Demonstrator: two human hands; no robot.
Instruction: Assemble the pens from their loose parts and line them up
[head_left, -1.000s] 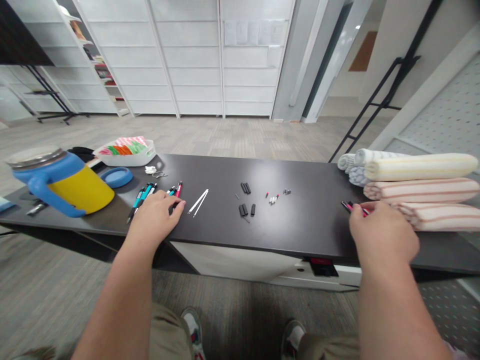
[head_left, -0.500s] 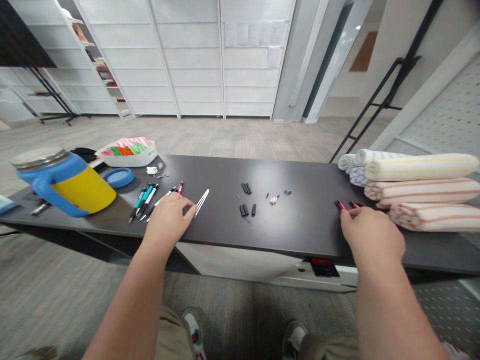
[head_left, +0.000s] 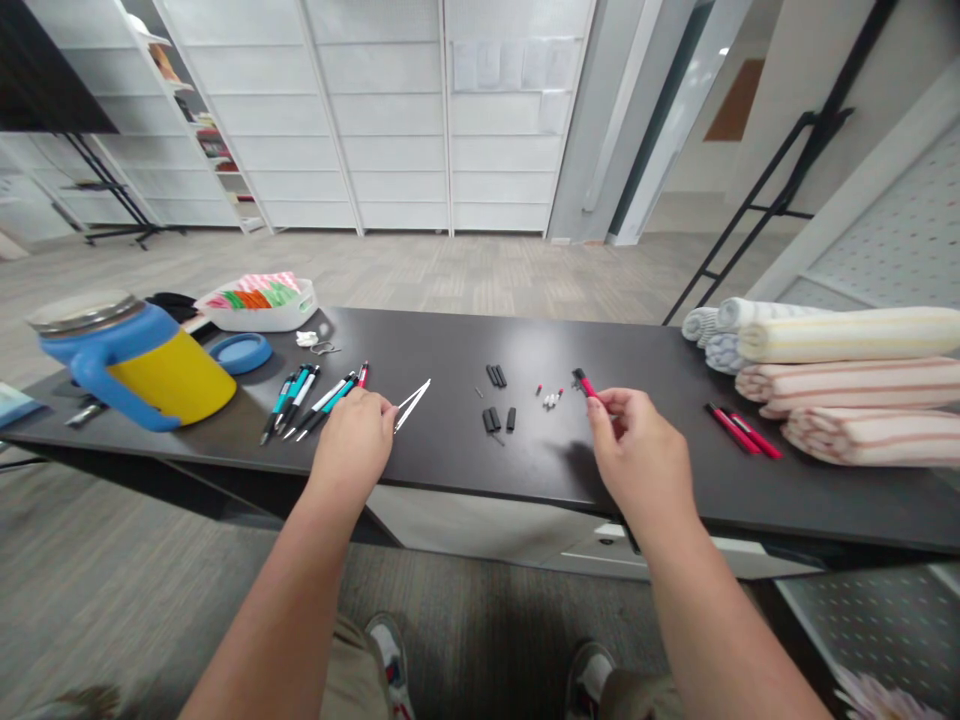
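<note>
My right hand (head_left: 646,455) is raised over the table and pinches a red-pink pen barrel (head_left: 587,386) with a black end, tilted up to the left. My left hand (head_left: 352,435) rests low over the table, thumb and forefinger closed on the near end of a thin white rod (head_left: 407,399), which looks like a pen refill. Other white rods lie against it, fanned out. Beside that hand are several teal, black and white pens (head_left: 298,398) and a red pen (head_left: 364,375). Two more red-pink barrels (head_left: 744,430) lie at the right.
Mid-table lie short black sleeves (head_left: 496,376), more black pieces (head_left: 490,420) and small white parts (head_left: 552,400). A blue-yellow mug (head_left: 161,375), blue lid (head_left: 240,353) and white basket (head_left: 259,315) stand left. Rolled towels (head_left: 855,385) are stacked at the right.
My right hand has lifted one red-pink barrel and carried it left toward the middle, leaving two behind. At my left fingers, the white rods have spread apart.
</note>
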